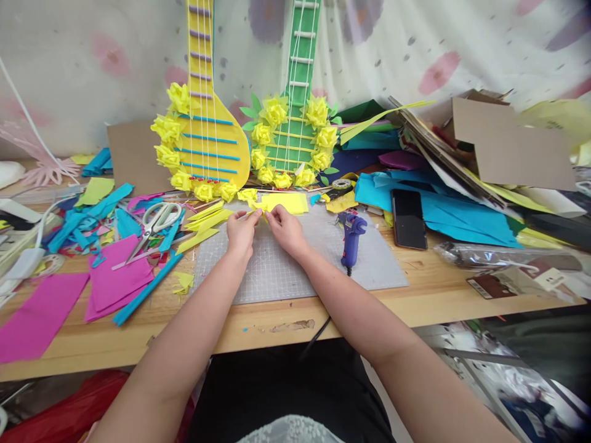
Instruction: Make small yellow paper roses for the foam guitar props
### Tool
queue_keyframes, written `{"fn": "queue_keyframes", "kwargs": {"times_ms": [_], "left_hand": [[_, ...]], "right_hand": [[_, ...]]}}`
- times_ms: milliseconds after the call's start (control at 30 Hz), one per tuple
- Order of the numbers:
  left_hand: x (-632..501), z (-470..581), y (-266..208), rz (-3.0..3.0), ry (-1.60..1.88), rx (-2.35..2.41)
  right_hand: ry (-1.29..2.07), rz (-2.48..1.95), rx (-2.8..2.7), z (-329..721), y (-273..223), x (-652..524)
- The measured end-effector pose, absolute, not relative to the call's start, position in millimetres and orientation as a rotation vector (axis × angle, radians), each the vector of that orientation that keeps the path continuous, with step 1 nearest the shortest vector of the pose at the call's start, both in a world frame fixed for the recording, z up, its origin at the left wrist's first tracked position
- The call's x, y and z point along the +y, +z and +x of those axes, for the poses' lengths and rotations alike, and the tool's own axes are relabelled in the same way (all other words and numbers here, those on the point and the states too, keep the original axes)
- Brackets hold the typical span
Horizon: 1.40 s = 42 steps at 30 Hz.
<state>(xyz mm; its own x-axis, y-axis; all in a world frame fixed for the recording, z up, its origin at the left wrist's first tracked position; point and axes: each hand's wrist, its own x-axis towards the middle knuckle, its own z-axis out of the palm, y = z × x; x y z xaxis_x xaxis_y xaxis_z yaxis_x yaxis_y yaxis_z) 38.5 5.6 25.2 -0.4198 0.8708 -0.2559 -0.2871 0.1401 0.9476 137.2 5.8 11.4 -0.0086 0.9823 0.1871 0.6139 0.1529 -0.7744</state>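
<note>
Over the back of a grey cutting mat [295, 271], my left hand [242, 231] and my right hand [286, 229] meet, fingers closed on a small piece of yellow paper [262, 207]. Most of that piece is hidden by my fingertips. Just behind them lie yellow paper rectangles [289, 203] and a loose yellow paper flower [247, 195]. Yellow strips [205, 226] fan out left of my left hand. A blue glue gun [353, 237] rests on the mat to the right of my right hand.
A yellow paper guitar [215, 135] and a green one [295, 138], both trimmed with yellow flowers, stand at the back. Scissors [157, 221], magenta sheets [120, 271] and blue scraps lie left. A phone [409, 218], blue paper [471, 212] and piled cardboard [503, 141] are right.
</note>
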Motion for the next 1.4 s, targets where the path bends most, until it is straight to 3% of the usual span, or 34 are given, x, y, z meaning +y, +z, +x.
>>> {"fn": "queue_keyframes", "kwargs": {"times_ms": [233, 367, 867, 1100, 1400], "left_hand": [[10, 29, 17, 1.001, 1.761, 1.438], [12, 25, 8, 1.265, 1.706, 1.416], [12, 30, 7, 1.095, 1.547, 1.408], [10, 31, 7, 1.216, 1.609, 1.482], [10, 40, 7, 0.893, 1.649, 1.254]], "right_hand": [[0.69, -1.548, -1.593, 141, 8, 13], [0.683, -1.55, -1.602, 141, 7, 13], [0.598, -1.589, -1.657, 142, 9, 9], [0.429, -1.6, -1.773, 141, 16, 3], [0.228, -1.534, -1.981, 137, 21, -2]]}}
